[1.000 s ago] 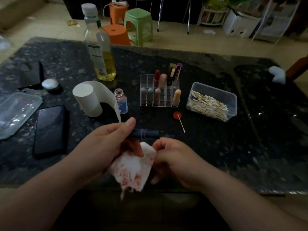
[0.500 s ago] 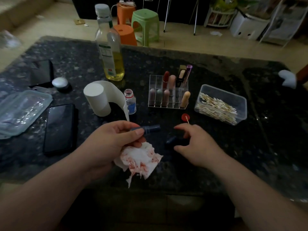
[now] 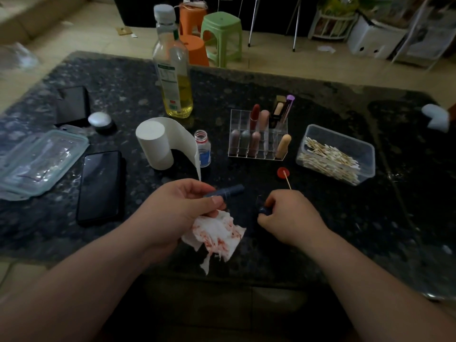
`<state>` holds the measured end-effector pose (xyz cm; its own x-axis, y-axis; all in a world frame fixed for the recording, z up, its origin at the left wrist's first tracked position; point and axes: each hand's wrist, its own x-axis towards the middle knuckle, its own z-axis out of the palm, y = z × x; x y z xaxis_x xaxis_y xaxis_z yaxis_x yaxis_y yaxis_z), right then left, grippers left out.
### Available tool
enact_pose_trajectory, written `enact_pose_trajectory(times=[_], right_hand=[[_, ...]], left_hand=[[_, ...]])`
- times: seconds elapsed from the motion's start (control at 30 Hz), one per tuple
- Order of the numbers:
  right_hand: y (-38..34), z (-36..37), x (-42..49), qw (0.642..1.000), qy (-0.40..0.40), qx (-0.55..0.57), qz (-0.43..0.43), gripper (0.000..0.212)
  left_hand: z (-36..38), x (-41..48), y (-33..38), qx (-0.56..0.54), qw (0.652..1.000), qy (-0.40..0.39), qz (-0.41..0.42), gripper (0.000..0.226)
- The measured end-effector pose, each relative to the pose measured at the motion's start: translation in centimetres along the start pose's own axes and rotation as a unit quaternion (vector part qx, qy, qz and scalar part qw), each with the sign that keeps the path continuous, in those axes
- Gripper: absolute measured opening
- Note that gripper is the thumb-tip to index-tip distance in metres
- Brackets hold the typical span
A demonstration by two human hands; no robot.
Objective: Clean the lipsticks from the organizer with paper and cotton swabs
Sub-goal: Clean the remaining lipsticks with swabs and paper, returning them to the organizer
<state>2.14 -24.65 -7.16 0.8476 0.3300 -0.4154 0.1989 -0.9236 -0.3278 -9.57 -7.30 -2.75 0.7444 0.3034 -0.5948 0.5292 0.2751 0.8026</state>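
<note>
Right hand is curling round a small dark piece, mostly hidden, hard to ID. Left hand is pinching lipstick tube w/ stained paper near front edge of worktop.

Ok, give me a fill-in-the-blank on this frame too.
The dark lipstick tube and stained tissue are in the ____ hand.
The box of cotton swabs stands ____ of the organizer.
One loose swab lies across a small ____ disc.
Missing: left, right, red.
</note>
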Motion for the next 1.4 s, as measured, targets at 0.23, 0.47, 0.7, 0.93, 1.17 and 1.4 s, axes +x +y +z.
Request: enact_pose_trajectory(times=[0.23,0.47,0.7,0.93,1.17,1.4], right_hand=[[0.1,-1.8,-1.1,0.844,-0.039,0.534,0.030,0.014],[0.9,-3.2,-2.1,0.718,-0.115,0.685,0.029,0.025],[1.8,-3.7,-3.0,0.681,-0.170,0.713,0.006,0.036],[2.6,-4.3,-3.1,0.660,-0.165,0.733,0.007,0.025],[3.0,-4.2,-3.3,0.694,-0.131,0.708,-0.025,0.024],[3.1,-3.6,-3.4,0.767,-0.073,0.632,-0.086,0.026]], left_hand=[[0.6,-0.3,0.2,-0.024,0.999,-0.027,0.021,0.049],[1.8,-0.5,0.3,-0.079,0.993,-0.067,0.061,0.034],[2.9,-0.5,0.5,-0.073,0.989,-0.104,0.069,0.029],[3.5,-0.1,0.5,-0.058,0.991,-0.100,0.073,0.026],[3.8,0.1,0.5,0.007,0.993,-0.069,0.092,0.026],[4.1,-0.1,0.4,0.161,0.977,-0.009,0.141,0.031]])
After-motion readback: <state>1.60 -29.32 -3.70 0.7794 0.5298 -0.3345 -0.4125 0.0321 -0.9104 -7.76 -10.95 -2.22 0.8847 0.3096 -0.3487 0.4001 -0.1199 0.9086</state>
